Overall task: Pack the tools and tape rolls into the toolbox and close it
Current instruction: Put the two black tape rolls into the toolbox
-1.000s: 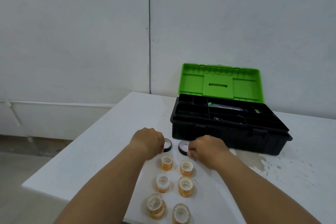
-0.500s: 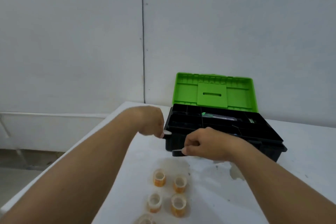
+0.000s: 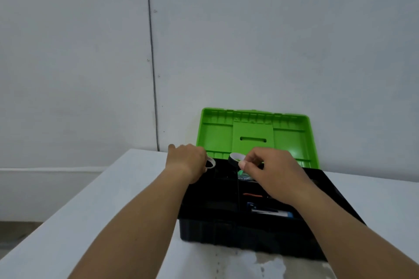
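Toolbox (image 3: 226,231): lying open on the table (image 3: 95,210), directly beneath both hands, long axis running left to right across the reach, green lid (image 3: 254,136) standing upright beyond the fingers. Left hand (image 3: 187,162) pinching a black tape roll (image 3: 210,163) over the far-left compartment. Right hand (image 3: 267,171) gripping a second black tape roll (image 3: 235,159) over the middle, just beside the left. Requiring, apparently, only a short downward release; each hand already hanging nearest its own drop point.
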